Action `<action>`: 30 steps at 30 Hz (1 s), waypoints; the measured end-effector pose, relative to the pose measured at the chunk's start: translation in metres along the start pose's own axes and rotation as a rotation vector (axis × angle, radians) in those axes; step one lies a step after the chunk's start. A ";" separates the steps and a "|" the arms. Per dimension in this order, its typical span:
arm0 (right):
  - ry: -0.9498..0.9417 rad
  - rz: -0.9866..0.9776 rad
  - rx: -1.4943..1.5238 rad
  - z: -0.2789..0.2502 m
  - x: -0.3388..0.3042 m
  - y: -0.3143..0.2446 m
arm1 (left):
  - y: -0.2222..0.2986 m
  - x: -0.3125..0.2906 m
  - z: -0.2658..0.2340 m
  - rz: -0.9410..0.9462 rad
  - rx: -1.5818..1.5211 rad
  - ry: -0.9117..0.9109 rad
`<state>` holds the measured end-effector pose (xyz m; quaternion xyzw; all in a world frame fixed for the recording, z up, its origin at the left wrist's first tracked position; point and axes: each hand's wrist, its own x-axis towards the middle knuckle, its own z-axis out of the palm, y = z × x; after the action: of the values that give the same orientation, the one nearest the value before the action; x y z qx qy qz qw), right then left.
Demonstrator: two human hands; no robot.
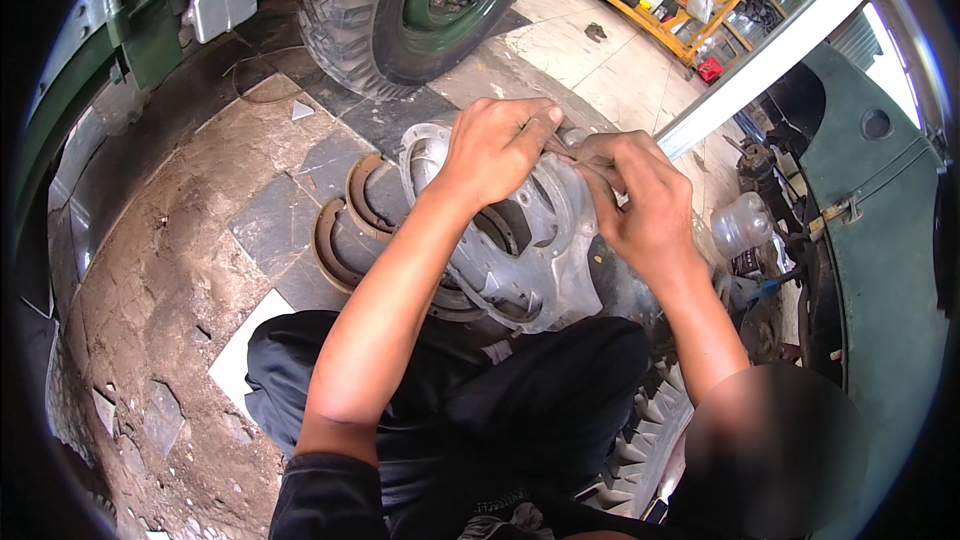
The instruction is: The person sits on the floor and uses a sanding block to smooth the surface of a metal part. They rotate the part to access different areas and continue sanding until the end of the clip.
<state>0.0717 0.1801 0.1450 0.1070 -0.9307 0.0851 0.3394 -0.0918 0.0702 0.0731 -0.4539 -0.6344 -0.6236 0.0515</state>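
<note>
Both hands meet over a stack of grey metal backing plates (515,285) with large cut-out openings, lying on the floor in front of my folded legs. My left hand (500,145) is closed at the far edge of the plates, thumb pressed against the fingers. Just to its right, my right hand (640,195) is closed too, its fingertips pinched together. A small, dark brownish piece shows between the two hands; its kind I cannot make out. Curved brake shoes (332,245) lie to the left of the plates, partly under them.
A green vehicle's wheel (445,5) stands just beyond the plates. On the right are a green body panel (885,210), a clear plastic bottle (742,223) and a pale post (770,55). A treaded tire (655,430) lies by my right leg. Broken tiles and dirt (180,310) cover the left floor.
</note>
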 end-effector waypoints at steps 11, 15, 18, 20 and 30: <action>-0.191 -0.105 -0.218 -0.014 0.005 -0.003 | 0.006 0.001 0.009 -0.076 0.044 -0.061; -0.223 -0.112 -0.233 -0.018 0.021 -0.004 | 0.002 0.004 0.021 -0.091 0.085 -0.004; -0.282 -0.138 -0.236 -0.023 0.021 -0.006 | -0.004 0.002 0.018 -0.132 0.015 -0.040; -0.291 -0.143 -0.237 -0.026 0.015 -0.010 | -0.003 0.000 0.010 -0.107 -0.070 -0.006; -0.214 -0.212 -0.181 -0.010 0.018 0.005 | 0.003 -0.009 0.009 -0.153 0.108 0.109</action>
<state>0.0637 0.1845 0.1640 0.1821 -0.9489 -0.0470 0.2535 -0.0804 0.0728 0.0679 -0.3662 -0.6961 -0.6143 0.0623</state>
